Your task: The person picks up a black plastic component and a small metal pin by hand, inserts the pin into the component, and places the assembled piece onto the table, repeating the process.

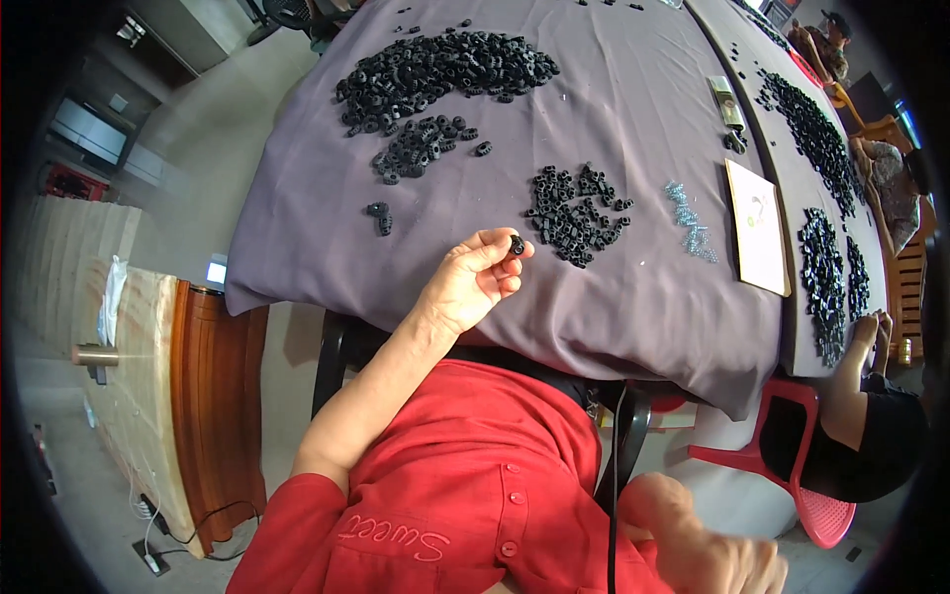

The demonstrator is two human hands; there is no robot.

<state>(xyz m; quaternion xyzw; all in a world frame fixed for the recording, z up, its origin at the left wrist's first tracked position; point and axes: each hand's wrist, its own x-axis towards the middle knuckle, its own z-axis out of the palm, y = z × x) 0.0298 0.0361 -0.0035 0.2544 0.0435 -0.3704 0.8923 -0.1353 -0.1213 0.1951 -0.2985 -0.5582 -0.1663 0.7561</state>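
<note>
My left hand (477,274) is raised over the near edge of a cloth-covered table (633,317). Between its thumb and index finger it pinches a small black ring-shaped part (517,245); the other fingers curl loosely. Just beyond lies a heap of small black hollow parts (579,213). My right hand (708,544) is low at the right, close to the camera and blurred. Its fingers look curled in, and whatever they may hold is hidden. Left of the heap are a few black ridged rings (382,216), with a larger pile of such rings (445,74) farther back.
Clear bluish bits (690,223) lie right of the heap, beside a white board (758,228). More black parts (821,282) cover a second table, where other people (886,188) sit. A dark cable (616,475) hangs before me. A pink chair (772,445) stands at the right, a wooden cabinet (213,416) at the left.
</note>
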